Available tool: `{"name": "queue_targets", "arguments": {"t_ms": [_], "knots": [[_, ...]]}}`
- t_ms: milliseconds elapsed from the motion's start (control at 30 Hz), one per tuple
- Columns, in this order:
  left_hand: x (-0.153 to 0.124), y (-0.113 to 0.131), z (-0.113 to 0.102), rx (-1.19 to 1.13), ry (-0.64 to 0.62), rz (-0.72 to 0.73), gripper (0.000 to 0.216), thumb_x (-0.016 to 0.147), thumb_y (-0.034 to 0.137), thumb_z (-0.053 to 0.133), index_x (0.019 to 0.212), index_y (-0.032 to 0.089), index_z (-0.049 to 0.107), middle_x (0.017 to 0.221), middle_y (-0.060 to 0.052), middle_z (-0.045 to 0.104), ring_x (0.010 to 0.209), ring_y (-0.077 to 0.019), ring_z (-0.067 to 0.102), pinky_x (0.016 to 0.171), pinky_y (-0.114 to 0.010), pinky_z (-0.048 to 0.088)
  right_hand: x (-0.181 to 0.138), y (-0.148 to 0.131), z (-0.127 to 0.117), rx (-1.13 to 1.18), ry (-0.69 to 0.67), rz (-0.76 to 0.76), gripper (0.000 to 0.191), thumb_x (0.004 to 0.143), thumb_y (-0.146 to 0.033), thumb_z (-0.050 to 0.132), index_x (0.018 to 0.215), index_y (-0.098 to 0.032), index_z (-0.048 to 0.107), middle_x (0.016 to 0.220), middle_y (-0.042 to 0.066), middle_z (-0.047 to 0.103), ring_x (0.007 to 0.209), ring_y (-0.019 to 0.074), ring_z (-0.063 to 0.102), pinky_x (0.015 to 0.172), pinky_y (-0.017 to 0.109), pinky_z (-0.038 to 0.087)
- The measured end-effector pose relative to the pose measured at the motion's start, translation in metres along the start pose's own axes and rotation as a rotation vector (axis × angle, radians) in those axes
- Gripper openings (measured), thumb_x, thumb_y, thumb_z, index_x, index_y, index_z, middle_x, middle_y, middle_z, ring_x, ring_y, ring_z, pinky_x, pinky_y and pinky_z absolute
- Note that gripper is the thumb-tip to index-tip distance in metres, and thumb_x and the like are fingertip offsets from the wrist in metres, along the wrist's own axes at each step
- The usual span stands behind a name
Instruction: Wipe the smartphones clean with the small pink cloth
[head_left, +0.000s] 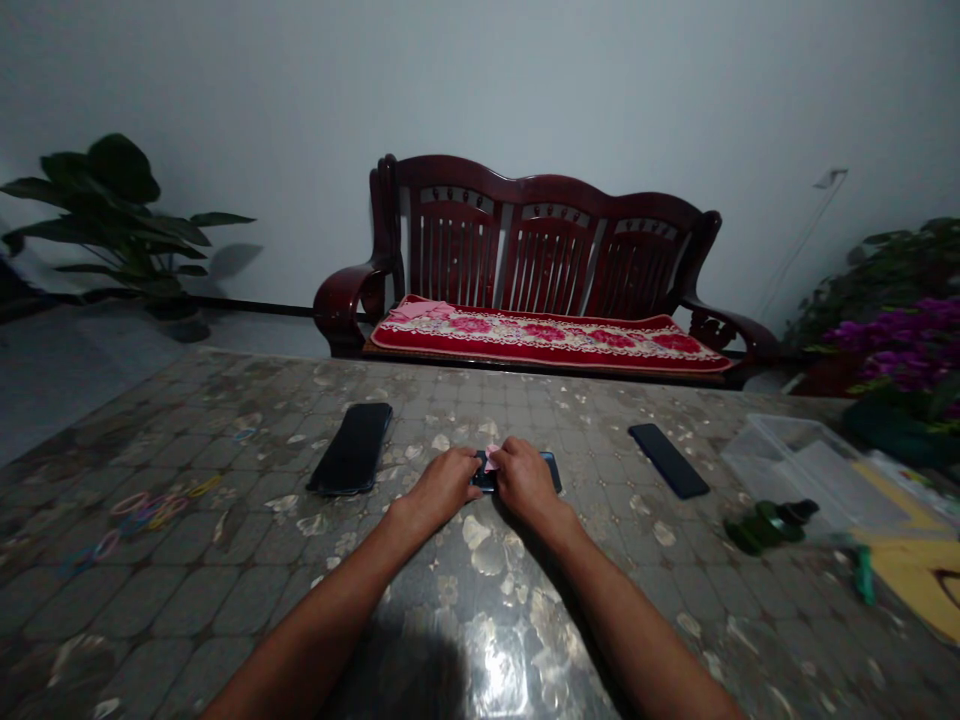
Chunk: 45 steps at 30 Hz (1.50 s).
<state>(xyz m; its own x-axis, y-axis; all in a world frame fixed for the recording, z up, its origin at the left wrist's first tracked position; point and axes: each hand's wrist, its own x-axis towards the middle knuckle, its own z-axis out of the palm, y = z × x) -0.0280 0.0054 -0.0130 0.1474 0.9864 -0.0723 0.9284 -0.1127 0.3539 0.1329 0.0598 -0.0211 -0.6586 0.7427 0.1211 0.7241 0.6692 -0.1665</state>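
Both my hands rest on a dark phone lying flat in the middle of the patterned table. My left hand curls its fingers over the phone's left end. My right hand covers the phone's middle, and its fingers pinch a small pink piece against the phone. Most of the phone is hidden under my hands.
A larger black phone lies to the left, a slim black phone to the right. Coloured rubber bands are scattered at the left. A clear plastic box, a green object and yellow paper sit at the right. A wooden bench stands behind.
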Motion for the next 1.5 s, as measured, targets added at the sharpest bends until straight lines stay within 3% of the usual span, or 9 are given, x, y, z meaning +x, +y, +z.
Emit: {"name": "queue_targets", "arguments": {"t_ms": [267, 600, 900, 1033, 1233, 1333, 1500], "knots": [[-0.001, -0.001, 0.000, -0.021, 0.024, -0.042, 0.025, 0.079, 0.017, 0.075, 0.104, 0.016, 0.074, 0.119, -0.013, 0.071, 0.118, -0.0299, 0.064, 0.104, -0.035, 0.047, -0.008, 0.022, -0.013, -0.031, -0.017, 0.170, 0.029, 0.099, -0.019, 0.047, 0.107, -0.018, 0.075, 0.104, 0.011, 0.067, 0.098, 0.0221, 0.059, 0.082, 0.029, 0.038], [-0.002, -0.003, 0.002, -0.084, 0.072, -0.023, 0.035, 0.078, 0.014, 0.076, 0.111, 0.016, 0.066, 0.117, -0.011, 0.071, 0.115, -0.0272, 0.064, 0.099, -0.034, 0.048, 0.002, -0.006, -0.003, -0.007, -0.018, 0.037, 0.027, 0.099, -0.020, 0.048, 0.111, -0.018, 0.073, 0.106, 0.011, 0.067, 0.101, 0.0224, 0.058, 0.083, 0.029, 0.039], [-0.001, -0.004, 0.003, -0.063, 0.062, -0.033, 0.032, 0.077, 0.015, 0.076, 0.106, 0.017, 0.063, 0.112, -0.010, 0.071, 0.109, -0.0264, 0.065, 0.093, -0.032, 0.048, -0.016, 0.038, -0.017, -0.045, -0.004, 0.225, 0.029, 0.101, -0.021, 0.047, 0.104, -0.018, 0.076, 0.103, 0.012, 0.068, 0.099, 0.0236, 0.060, 0.082, 0.030, 0.038], [-0.002, -0.002, 0.003, -0.083, 0.072, -0.051, 0.038, 0.078, 0.015, 0.076, 0.110, 0.019, 0.057, 0.112, -0.009, 0.070, 0.108, -0.0256, 0.066, 0.090, -0.032, 0.049, -0.009, 0.021, -0.013, -0.016, -0.016, 0.193, 0.027, 0.099, -0.020, 0.049, 0.103, -0.019, 0.076, 0.104, 0.011, 0.068, 0.100, 0.0233, 0.060, 0.083, 0.029, 0.038], [-0.003, 0.001, 0.000, -0.087, 0.054, -0.078, 0.042, 0.078, 0.016, 0.077, 0.112, 0.022, 0.053, 0.109, -0.006, 0.070, 0.107, -0.0246, 0.067, 0.088, -0.031, 0.050, 0.001, -0.010, -0.002, 0.012, -0.023, 0.019, 0.026, 0.099, -0.020, 0.049, 0.109, -0.019, 0.074, 0.106, 0.011, 0.067, 0.102, 0.0221, 0.058, 0.084, 0.028, 0.039], [-0.002, -0.002, 0.002, -0.089, 0.058, -0.051, 0.037, 0.079, 0.016, 0.077, 0.110, 0.020, 0.058, 0.111, -0.008, 0.071, 0.108, -0.0253, 0.067, 0.090, -0.032, 0.050, -0.004, 0.001, -0.002, 0.023, -0.014, 0.005, 0.027, 0.101, -0.024, 0.048, 0.108, -0.021, 0.075, 0.104, 0.009, 0.068, 0.100, 0.0214, 0.058, 0.083, 0.028, 0.039], [0.000, -0.006, 0.006, -0.072, 0.063, -0.009, 0.041, 0.078, 0.016, 0.080, 0.116, 0.017, 0.066, 0.125, -0.012, 0.070, 0.121, -0.0281, 0.062, 0.105, -0.036, 0.045, -0.020, 0.045, -0.011, -0.006, 0.026, 0.129, 0.029, 0.101, -0.023, 0.048, 0.106, -0.021, 0.077, 0.101, 0.009, 0.068, 0.099, 0.0216, 0.058, 0.084, 0.028, 0.037]]}}
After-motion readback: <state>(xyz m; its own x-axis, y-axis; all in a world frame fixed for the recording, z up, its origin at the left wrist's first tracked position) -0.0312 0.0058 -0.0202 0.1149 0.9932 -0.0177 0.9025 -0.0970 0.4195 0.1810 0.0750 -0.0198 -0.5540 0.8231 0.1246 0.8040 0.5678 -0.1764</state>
